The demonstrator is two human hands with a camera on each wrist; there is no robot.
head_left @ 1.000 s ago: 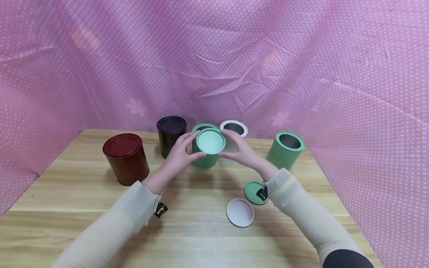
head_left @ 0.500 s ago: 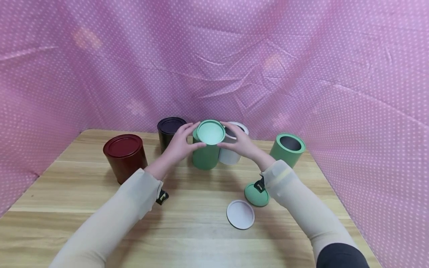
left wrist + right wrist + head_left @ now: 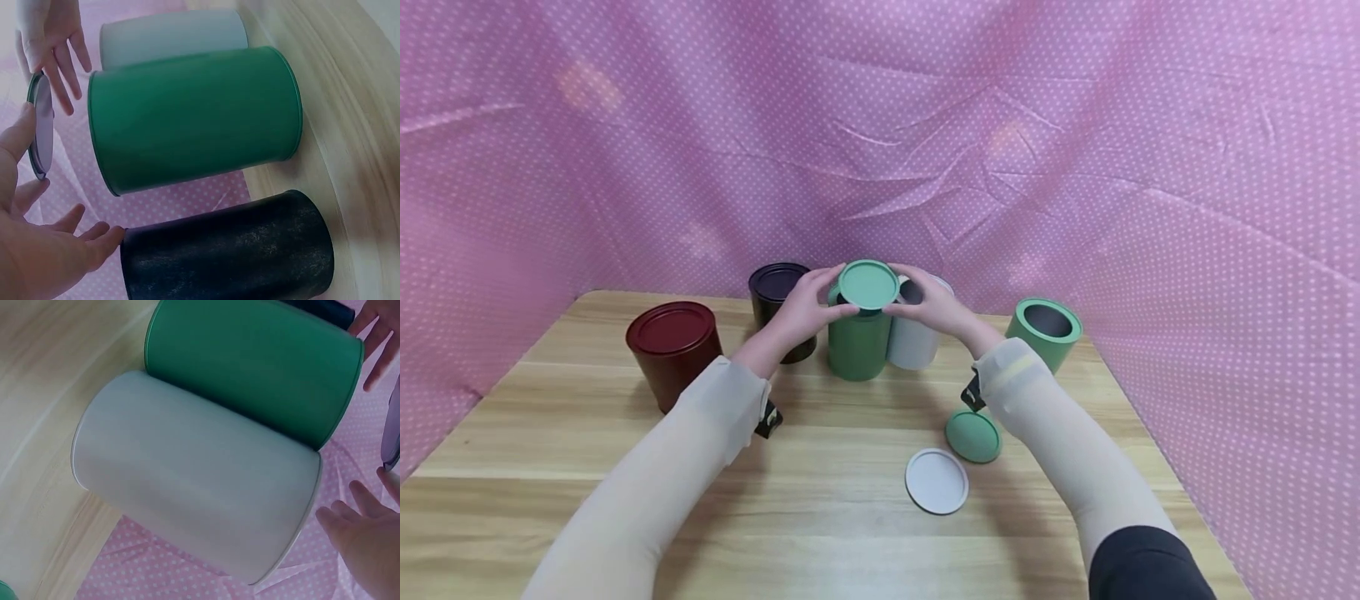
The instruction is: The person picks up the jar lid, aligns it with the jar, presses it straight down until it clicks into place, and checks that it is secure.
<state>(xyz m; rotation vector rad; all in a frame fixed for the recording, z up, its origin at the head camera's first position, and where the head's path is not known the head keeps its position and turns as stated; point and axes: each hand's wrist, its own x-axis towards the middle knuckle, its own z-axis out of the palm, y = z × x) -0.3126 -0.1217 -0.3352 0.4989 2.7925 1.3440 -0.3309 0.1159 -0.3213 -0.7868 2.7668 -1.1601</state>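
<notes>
A light green lid (image 3: 868, 284) hovers level just over the open top of a dark green can (image 3: 856, 343) at the back middle of the table. My left hand (image 3: 806, 307) holds the lid's left rim and my right hand (image 3: 934, 307) holds its right rim, fingertips round the edge. In the left wrist view the lid (image 3: 41, 130) shows edge-on, a small gap away from the green can (image 3: 194, 119), with my left thumb (image 3: 17, 142) against it. The right wrist view shows the green can (image 3: 256, 362) and only a sliver of the lid (image 3: 393, 428).
A white open can (image 3: 913, 340) stands touching the green one; a black lidded can (image 3: 774, 293) is to the left, a dark red lidded can (image 3: 672, 350) further left. An open green can (image 3: 1045, 330) stands right. A green lid (image 3: 973, 436) and white lid (image 3: 936, 481) lie on the wooden table (image 3: 820, 517).
Both hands carried the light green lid up and away from me. It went from tilted toward me in front of the can to level above the can's mouth.
</notes>
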